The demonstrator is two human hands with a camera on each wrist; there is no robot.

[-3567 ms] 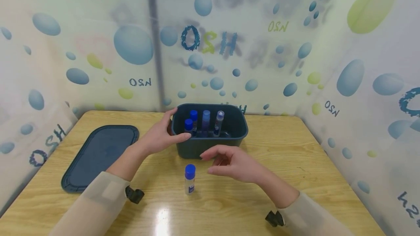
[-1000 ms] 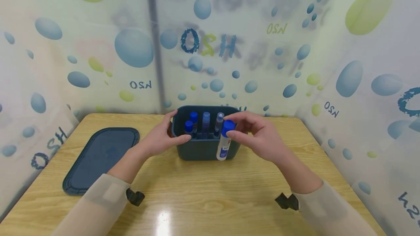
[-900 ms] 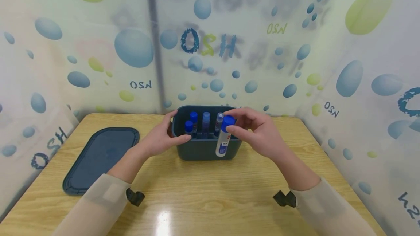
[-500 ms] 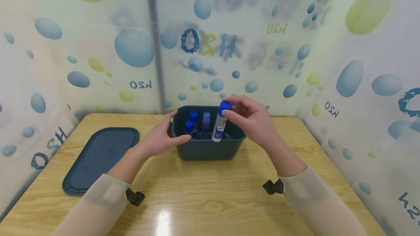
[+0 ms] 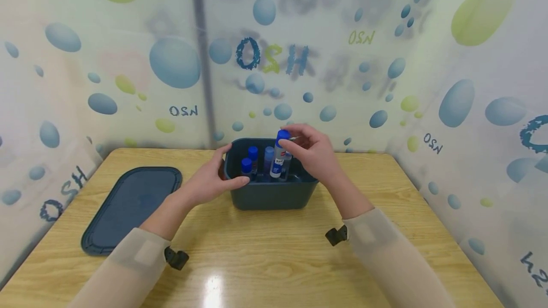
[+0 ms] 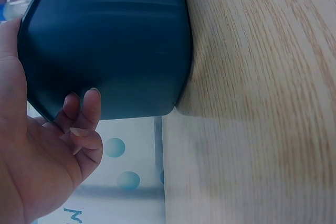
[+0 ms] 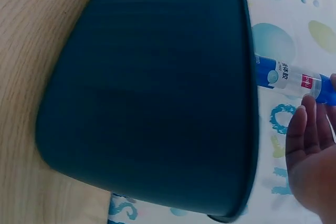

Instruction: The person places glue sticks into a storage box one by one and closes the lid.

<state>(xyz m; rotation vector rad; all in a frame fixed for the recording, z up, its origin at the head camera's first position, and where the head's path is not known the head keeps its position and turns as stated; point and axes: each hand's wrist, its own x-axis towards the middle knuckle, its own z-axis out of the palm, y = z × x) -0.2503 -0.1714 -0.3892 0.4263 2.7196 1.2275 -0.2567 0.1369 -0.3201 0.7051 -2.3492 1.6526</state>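
Observation:
A dark blue-green plastic bin (image 5: 274,196) stands at the back middle of the table. My left hand (image 5: 210,175) holds its left end, thumb along the front rim and fingers against the outer side, as the left wrist view also shows. My right hand (image 5: 312,151) pinches a clear liquid glue bottle (image 5: 278,161) by its blue cap. The bottle hangs slightly tilted over the bin, its lower end just below the rim. Inside stand several similar bottles, among them a short blue-capped one (image 5: 246,166) and a taller one (image 5: 253,156); one is partly hidden behind the held bottle.
A dark flat lid (image 5: 132,208) lies on the wooden table (image 5: 257,260) to the left of the bin. A patterned curtain (image 5: 274,61) hangs close behind the bin and along both sides.
The glue bottle, standing on the table earlier, has been picked up by my right hand and moved from before the bin's right front to over its middle. My left hand has stayed put.

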